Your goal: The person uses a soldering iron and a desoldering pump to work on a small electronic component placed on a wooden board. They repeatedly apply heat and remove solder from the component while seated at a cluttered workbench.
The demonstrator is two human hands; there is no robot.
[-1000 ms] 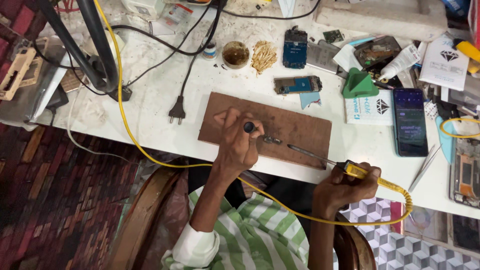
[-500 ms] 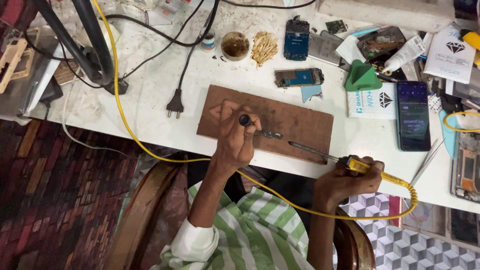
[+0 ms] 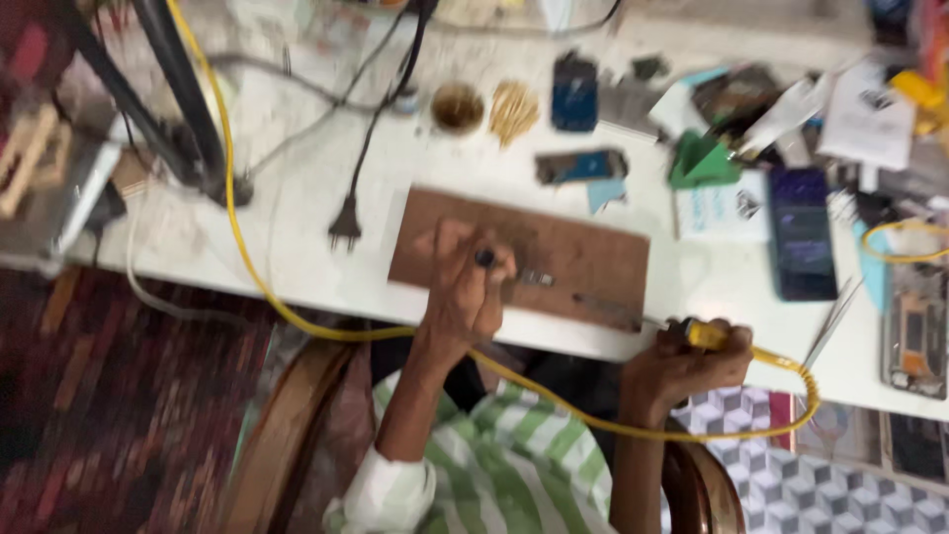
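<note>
My left hand (image 3: 465, 292) is closed around a small tool with a round black top (image 3: 484, 258), held upright over a brown wooden board (image 3: 593, 252). A tiny metal part (image 3: 536, 279) lies on the board just right of that hand. At the table's near edge, my right hand (image 3: 682, 368) grips a soldering iron with a yellow handle (image 3: 704, 334). Its thin shaft (image 3: 608, 307) points left across the board toward the part. A yellow cord (image 3: 554, 400) loops from the iron across my lap and up the table.
A dark phone (image 3: 801, 232) and white box (image 3: 720, 210) lie right of the board. A black plug (image 3: 345, 225), small brown cup (image 3: 457, 106), pale sticks (image 3: 514, 107), green wedge (image 3: 700, 163) and phone parts (image 3: 578, 165) lie behind. A black stand (image 3: 188, 109) rises at left.
The view has shifted slightly and gone blurry. Both hands hold the same tools in nearly the same places over the board.
</note>
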